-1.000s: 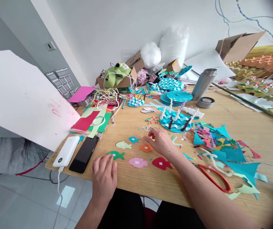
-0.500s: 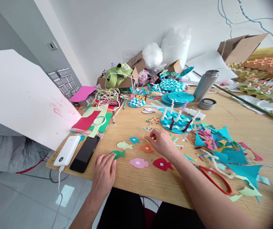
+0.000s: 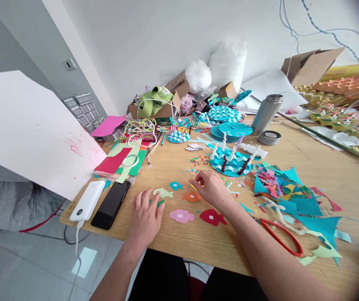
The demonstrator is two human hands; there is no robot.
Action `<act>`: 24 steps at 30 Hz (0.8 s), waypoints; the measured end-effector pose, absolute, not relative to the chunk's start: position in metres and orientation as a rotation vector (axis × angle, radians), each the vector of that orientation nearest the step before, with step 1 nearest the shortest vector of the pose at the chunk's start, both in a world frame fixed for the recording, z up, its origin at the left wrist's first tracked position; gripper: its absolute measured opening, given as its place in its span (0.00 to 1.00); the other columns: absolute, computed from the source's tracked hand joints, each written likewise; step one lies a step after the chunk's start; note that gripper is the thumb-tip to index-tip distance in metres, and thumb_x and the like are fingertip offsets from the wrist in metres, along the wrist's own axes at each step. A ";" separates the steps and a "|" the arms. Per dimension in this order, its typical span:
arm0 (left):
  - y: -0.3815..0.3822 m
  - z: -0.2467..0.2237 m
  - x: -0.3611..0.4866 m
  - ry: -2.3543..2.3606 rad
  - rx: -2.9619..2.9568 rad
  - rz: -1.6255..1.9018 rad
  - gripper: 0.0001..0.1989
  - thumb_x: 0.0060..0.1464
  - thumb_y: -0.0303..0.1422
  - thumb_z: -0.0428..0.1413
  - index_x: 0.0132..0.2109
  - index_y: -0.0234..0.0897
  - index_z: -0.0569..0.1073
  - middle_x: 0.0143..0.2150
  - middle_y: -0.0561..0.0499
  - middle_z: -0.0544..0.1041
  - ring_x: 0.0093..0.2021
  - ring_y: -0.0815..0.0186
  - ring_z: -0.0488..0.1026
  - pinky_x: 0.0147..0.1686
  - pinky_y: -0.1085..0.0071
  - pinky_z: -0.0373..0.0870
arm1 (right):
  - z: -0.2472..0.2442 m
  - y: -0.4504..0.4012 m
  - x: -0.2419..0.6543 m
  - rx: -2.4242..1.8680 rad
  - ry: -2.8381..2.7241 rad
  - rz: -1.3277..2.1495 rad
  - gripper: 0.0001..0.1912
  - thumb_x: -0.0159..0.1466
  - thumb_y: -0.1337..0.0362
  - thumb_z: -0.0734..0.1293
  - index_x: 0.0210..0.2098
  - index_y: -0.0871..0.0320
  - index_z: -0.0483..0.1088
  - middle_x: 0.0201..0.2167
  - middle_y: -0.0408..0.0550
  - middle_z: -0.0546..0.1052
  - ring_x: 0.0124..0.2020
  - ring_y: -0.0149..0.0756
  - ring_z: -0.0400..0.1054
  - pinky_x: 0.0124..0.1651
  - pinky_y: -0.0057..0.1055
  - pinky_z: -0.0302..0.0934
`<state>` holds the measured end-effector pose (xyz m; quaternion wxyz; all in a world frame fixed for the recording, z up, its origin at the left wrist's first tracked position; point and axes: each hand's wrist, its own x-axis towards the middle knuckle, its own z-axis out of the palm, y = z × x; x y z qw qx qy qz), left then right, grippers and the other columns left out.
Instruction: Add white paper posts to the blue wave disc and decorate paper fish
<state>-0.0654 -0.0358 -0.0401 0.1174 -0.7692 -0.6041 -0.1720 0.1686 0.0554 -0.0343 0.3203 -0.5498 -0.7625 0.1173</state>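
Note:
My left hand (image 3: 146, 215) lies with fingers spread over a green paper fish (image 3: 158, 203), covering most of it; its fingertips reach a pale green paper fish (image 3: 163, 192). My right hand (image 3: 211, 186) is curled, its fingertips closed on a yellow paper piece (image 3: 195, 187) that they mostly hide. Between the hands lie a blue paper fish (image 3: 175, 185) and an orange one (image 3: 192, 196). Nearer me are a pink paper fish (image 3: 182, 215) and a red one (image 3: 212, 217). Small white squares show on several of the fish.
Blue wavy discs with fuzzy stems (image 3: 229, 162) stand beyond my right hand. Paper scraps (image 3: 286, 184) and orange-handled scissors (image 3: 283, 238) lie right. A phone (image 3: 110, 205) and white power bank (image 3: 88, 200) sit left. A steel flask (image 3: 265, 115) stands at the back.
My left hand has moved right and slightly forward, covering more of the green fish. My right hand stays at the yellow piece. The view has shifted slightly.

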 end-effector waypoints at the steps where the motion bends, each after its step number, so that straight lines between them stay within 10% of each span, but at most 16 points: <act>1: -0.033 -0.042 -0.062 -1.772 -2.243 -0.470 0.17 0.62 0.37 0.48 0.54 0.37 0.72 0.57 0.41 0.70 0.57 0.50 0.63 0.56 0.49 0.62 | -0.034 0.055 0.169 -1.447 -1.998 0.308 0.12 0.61 0.61 0.66 0.24 0.56 0.62 0.24 0.45 0.71 0.30 0.36 0.65 0.33 0.30 0.53; 24: -0.017 -0.042 -0.060 -1.734 -2.364 -0.492 0.15 0.63 0.35 0.46 0.49 0.38 0.75 0.52 0.46 0.76 0.55 0.55 0.67 0.56 0.50 0.62 | -0.036 0.056 0.168 -1.468 -2.028 0.301 0.12 0.62 0.60 0.65 0.24 0.56 0.63 0.24 0.45 0.71 0.29 0.36 0.65 0.33 0.31 0.54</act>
